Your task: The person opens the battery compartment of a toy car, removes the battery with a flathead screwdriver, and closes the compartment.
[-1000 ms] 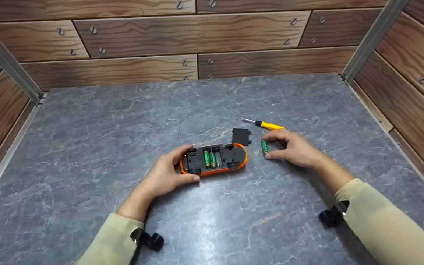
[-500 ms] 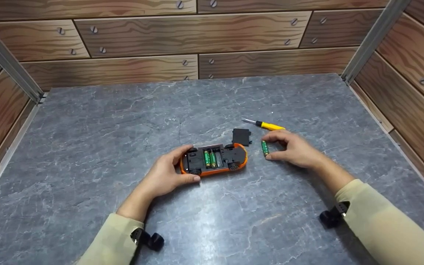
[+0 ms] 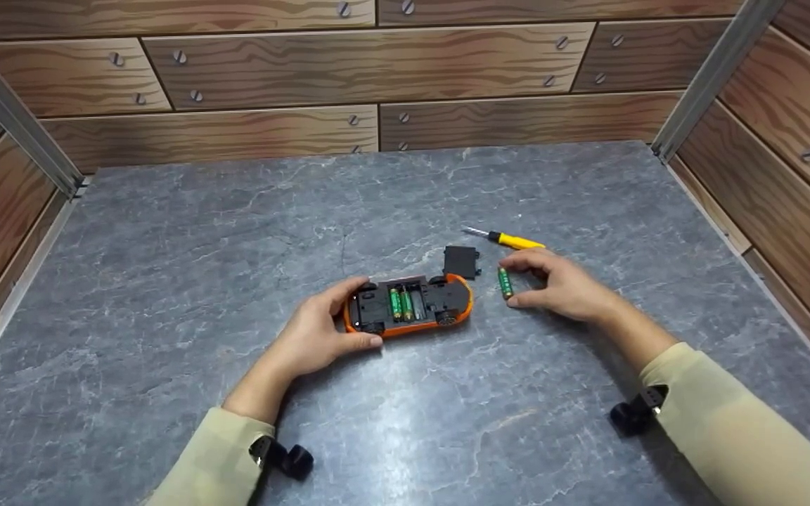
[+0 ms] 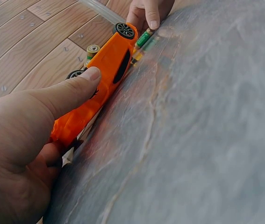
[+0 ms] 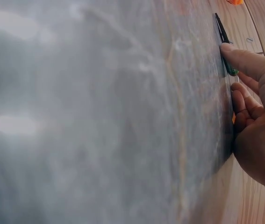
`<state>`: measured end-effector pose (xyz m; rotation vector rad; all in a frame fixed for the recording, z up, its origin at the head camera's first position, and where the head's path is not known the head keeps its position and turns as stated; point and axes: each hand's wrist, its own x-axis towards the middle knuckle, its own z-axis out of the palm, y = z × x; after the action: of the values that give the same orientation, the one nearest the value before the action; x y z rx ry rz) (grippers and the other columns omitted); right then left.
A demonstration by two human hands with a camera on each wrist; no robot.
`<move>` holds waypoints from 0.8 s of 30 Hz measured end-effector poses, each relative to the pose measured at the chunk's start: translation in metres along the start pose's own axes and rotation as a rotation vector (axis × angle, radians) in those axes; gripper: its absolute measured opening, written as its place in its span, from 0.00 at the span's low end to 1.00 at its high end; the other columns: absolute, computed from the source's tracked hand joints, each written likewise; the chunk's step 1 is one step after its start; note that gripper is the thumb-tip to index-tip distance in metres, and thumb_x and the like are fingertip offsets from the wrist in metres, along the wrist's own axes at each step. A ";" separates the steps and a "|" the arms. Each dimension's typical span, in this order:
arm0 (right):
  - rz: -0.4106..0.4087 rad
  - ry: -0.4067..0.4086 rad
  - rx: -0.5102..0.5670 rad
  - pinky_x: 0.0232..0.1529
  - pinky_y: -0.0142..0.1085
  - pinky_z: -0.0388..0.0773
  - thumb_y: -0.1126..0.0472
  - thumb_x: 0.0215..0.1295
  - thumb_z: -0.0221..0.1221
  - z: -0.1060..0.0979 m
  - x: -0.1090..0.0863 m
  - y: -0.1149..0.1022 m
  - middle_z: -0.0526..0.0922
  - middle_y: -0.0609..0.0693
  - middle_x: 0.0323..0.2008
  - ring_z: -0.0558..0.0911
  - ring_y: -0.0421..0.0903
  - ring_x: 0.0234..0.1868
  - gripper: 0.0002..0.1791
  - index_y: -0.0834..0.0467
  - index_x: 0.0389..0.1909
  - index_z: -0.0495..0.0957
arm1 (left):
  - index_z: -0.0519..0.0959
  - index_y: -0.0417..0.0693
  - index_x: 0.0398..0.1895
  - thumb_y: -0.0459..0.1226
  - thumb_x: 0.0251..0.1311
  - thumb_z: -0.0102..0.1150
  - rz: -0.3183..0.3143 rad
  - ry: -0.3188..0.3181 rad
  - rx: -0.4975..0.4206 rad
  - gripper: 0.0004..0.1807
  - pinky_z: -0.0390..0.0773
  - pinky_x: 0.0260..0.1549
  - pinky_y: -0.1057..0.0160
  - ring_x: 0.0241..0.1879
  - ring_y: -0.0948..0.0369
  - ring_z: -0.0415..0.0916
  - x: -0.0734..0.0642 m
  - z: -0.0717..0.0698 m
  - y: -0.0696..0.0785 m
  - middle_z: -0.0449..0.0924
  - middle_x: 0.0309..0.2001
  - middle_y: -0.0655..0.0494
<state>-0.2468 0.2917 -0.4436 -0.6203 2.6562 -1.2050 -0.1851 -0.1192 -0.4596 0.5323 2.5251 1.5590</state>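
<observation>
An orange toy car (image 3: 422, 327) lies wheels up on the table, its black underside showing. My left hand (image 3: 317, 330) grips its left end, thumb along the near side; in the left wrist view that thumb presses the orange body (image 4: 106, 70). Two green batteries (image 3: 401, 304) sit side by side in the uncovered battery bay, with a vacant slot to their right. Right of the car, my right hand (image 3: 563, 287) pinches another green battery (image 3: 505, 282) by its ends between thumb and forefinger, at the tabletop. The right wrist view shows only a bit of this battery (image 5: 233, 72).
A black battery cover (image 3: 461, 261) lies just behind the car's right end. Behind the right hand is a yellow-handled screwdriver (image 3: 517, 241), its tip pointing left. Wood-patterned walls (image 3: 370, 67) close off the back and sides of the grey marbled table (image 3: 236, 218).
</observation>
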 end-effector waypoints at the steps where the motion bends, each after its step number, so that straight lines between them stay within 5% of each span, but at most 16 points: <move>1: 0.002 0.000 0.006 0.70 0.49 0.68 0.60 0.57 0.79 0.000 0.000 0.000 0.84 0.56 0.60 0.78 0.54 0.64 0.35 0.59 0.66 0.81 | 0.68 0.46 0.79 0.41 0.50 0.86 0.002 -0.001 -0.004 0.52 0.71 0.68 0.51 0.59 0.59 0.80 0.000 0.000 0.000 0.81 0.66 0.53; 14: 0.061 -0.010 0.103 0.64 0.45 0.75 0.61 0.62 0.76 -0.005 0.000 -0.016 0.84 0.60 0.59 0.81 0.56 0.61 0.34 0.63 0.68 0.78 | 0.68 0.47 0.80 0.43 0.51 0.85 -0.006 -0.001 -0.005 0.53 0.71 0.69 0.48 0.60 0.57 0.80 -0.001 0.000 0.001 0.80 0.67 0.51; 24: -0.125 0.044 -0.052 0.63 0.56 0.75 0.55 0.66 0.73 0.004 0.005 -0.065 0.83 0.56 0.63 0.79 0.55 0.63 0.29 0.57 0.67 0.80 | 0.68 0.46 0.80 0.42 0.50 0.86 -0.001 0.001 -0.010 0.53 0.70 0.70 0.48 0.61 0.57 0.80 -0.001 0.000 0.002 0.79 0.68 0.50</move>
<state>-0.2303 0.2489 -0.3978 -0.7876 2.7295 -1.1971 -0.1840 -0.1187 -0.4584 0.5289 2.5159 1.5712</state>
